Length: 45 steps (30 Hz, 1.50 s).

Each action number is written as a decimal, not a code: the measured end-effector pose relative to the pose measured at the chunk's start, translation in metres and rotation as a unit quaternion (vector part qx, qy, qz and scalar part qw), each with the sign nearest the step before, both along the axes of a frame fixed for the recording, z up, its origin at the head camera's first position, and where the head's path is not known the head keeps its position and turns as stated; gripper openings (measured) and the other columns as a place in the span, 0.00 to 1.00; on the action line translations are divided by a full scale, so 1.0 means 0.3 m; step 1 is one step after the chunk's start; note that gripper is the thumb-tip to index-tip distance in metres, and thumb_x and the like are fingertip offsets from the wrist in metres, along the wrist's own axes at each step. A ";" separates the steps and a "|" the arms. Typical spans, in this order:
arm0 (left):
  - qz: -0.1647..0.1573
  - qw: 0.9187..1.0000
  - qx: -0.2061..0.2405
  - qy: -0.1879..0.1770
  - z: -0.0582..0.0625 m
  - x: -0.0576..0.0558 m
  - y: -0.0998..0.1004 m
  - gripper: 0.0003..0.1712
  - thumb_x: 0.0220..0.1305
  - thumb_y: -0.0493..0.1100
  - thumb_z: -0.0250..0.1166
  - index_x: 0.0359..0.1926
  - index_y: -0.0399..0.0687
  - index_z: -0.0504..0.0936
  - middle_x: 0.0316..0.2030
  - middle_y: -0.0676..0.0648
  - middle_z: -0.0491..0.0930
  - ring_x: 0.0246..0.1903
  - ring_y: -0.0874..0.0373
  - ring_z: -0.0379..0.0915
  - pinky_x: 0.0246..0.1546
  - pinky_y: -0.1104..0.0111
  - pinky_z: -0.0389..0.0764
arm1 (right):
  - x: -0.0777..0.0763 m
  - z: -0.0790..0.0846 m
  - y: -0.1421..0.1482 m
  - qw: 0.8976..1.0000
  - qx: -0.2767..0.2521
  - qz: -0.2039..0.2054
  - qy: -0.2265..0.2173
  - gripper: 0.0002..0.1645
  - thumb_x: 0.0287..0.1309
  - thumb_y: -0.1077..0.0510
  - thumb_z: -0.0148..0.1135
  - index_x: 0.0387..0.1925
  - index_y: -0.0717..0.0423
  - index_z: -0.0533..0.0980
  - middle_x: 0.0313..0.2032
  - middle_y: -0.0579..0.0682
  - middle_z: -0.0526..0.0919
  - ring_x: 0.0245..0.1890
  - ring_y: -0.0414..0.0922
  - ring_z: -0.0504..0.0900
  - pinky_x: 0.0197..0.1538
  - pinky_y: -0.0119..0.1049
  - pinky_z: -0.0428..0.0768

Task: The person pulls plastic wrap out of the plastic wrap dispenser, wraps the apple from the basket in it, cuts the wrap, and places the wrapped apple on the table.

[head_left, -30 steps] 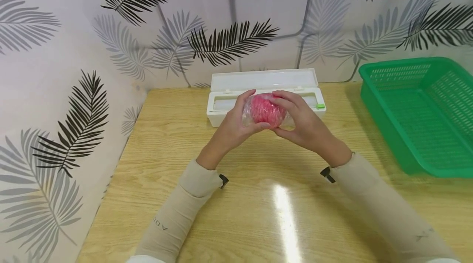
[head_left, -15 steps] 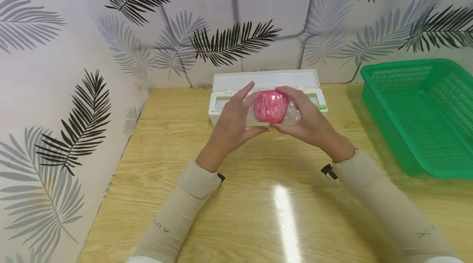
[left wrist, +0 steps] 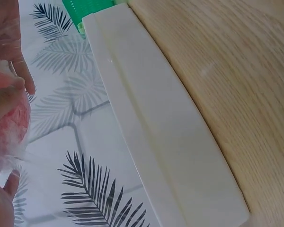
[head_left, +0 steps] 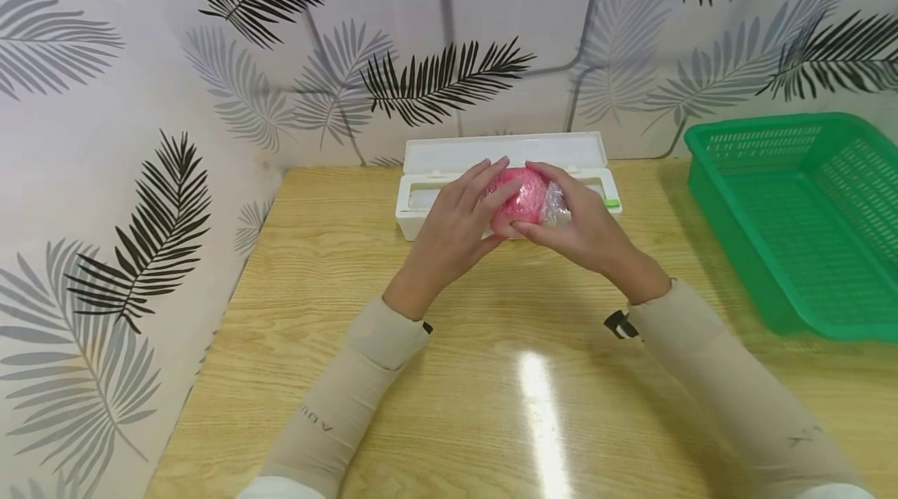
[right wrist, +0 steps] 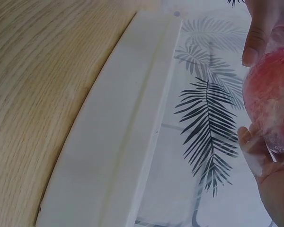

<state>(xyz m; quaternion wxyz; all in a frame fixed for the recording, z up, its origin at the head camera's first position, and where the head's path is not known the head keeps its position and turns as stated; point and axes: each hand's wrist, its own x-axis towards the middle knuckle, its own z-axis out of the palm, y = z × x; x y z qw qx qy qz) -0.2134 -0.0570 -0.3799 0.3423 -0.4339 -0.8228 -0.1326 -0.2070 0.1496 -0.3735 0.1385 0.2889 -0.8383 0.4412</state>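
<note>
Both hands hold a round pinkish-red thing (head_left: 526, 199) wrapped in clear cling film, raised in front of a white box. My left hand (head_left: 450, 222) lies around its left side, fingers spread across the top and front, thumb underneath. My right hand (head_left: 588, 230) grips the right side between the fingers above and the thumb below. Bunched film (head_left: 556, 207) sticks out on the right, inside that grip. The left wrist view shows the wrapped round thing (left wrist: 12, 120) at its left edge; the right wrist view shows the wrapped round thing (right wrist: 272, 94) with a paler patch.
The long white cling film dispenser box (head_left: 412, 226) stands behind the hands, lid (head_left: 505, 150) raised, with a green slider (head_left: 612, 203) at its right end. A green plastic basket (head_left: 779, 249) is on the right of the wooden table (head_left: 316, 249). Leaf-patterned covering backs the table.
The wrapped thing has turned in my hands and shifted slightly right. My left hand loosened with its fingers lifted, then closed over the left side again. The box and basket stay put.
</note>
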 end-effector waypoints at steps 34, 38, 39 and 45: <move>-0.094 0.913 0.190 -0.349 -0.011 0.016 -0.012 0.48 0.41 0.48 0.71 0.62 0.48 0.55 0.56 0.50 0.64 0.54 0.62 0.61 0.53 0.72 0.64 | 0.018 -0.038 0.034 0.973 0.074 0.108 0.188 0.54 0.35 0.55 0.70 0.63 0.60 0.52 0.65 0.55 0.50 0.63 0.52 0.50 0.62 0.44 0.57; -0.106 0.889 0.202 -0.397 0.031 0.048 -0.012 0.43 0.46 0.43 0.69 0.61 0.43 0.56 0.54 0.46 0.66 0.51 0.60 0.65 0.50 0.71 0.68 | -0.006 -0.064 0.031 0.962 0.091 0.093 0.241 0.52 0.34 0.61 0.71 0.62 0.60 0.53 0.63 0.60 0.52 0.62 0.53 0.54 0.60 0.42 0.61; -0.109 0.883 0.205 -0.408 0.044 0.056 -0.012 0.42 0.48 0.42 0.68 0.61 0.43 0.56 0.54 0.45 0.66 0.50 0.59 0.65 0.50 0.71 0.69 | -0.009 -0.067 0.029 0.959 0.092 0.090 0.254 0.51 0.34 0.63 0.71 0.61 0.60 0.55 0.63 0.61 0.54 0.61 0.53 0.55 0.59 0.41 0.62; -0.107 0.865 0.201 -0.447 0.062 0.065 -0.014 0.38 0.52 0.44 0.65 0.61 0.42 0.56 0.53 0.45 0.66 0.49 0.59 0.66 0.47 0.71 0.71 | -0.019 -0.067 0.015 0.952 0.087 0.089 0.281 0.44 0.33 0.66 0.71 0.56 0.60 0.62 0.60 0.59 0.59 0.60 0.52 0.59 0.58 0.40 0.63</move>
